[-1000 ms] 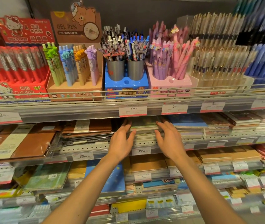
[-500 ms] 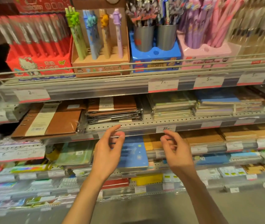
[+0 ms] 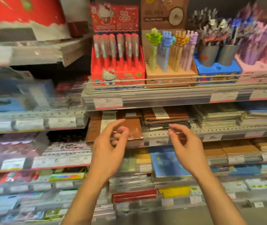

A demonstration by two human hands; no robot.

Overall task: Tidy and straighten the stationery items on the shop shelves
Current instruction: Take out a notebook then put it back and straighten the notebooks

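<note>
Stationery items fill the tiered grey metal shop shelves (image 3: 175, 95) in front of a person whose two bare hands are raised side by side before the rows of notebooks. The left hand (image 3: 108, 150) hangs in front of a brown leather-look ring-binder notebook wrapped in clear plastic (image 3: 129, 125), its fingers loosely curled and holding nothing; whether the fingertips touch the wrapper cannot be told through the blur. The right hand (image 3: 186, 146) hovers just to the right of it, fingers relaxed and slightly bent, also holding nothing, in front of the perforated shelf edge. Directly beyond the right hand lies a stack of dark brown wrapped notebooks (image 3: 167, 117), beside the ring-binder notebook. Further right of that hand sit stacks of pale green and blue notebooks (image 3: 217, 117). Above both hands, on the next shelf up, stand a red cartoon-cat pen display box (image 3: 118, 62), a brown cardboard gel pen display with green, blue, orange and purple pens (image 3: 170, 59), a blue holder with two grey metal cups of pens (image 3: 217, 69) and a pink pen holder (image 3: 259, 65). Below the right hand lies a blue-covered notebook (image 3: 167, 163). White price labels with red edging (image 3: 107, 102) line the shelf fronts. The shelves left of the left hand are heavily blurred.
</note>
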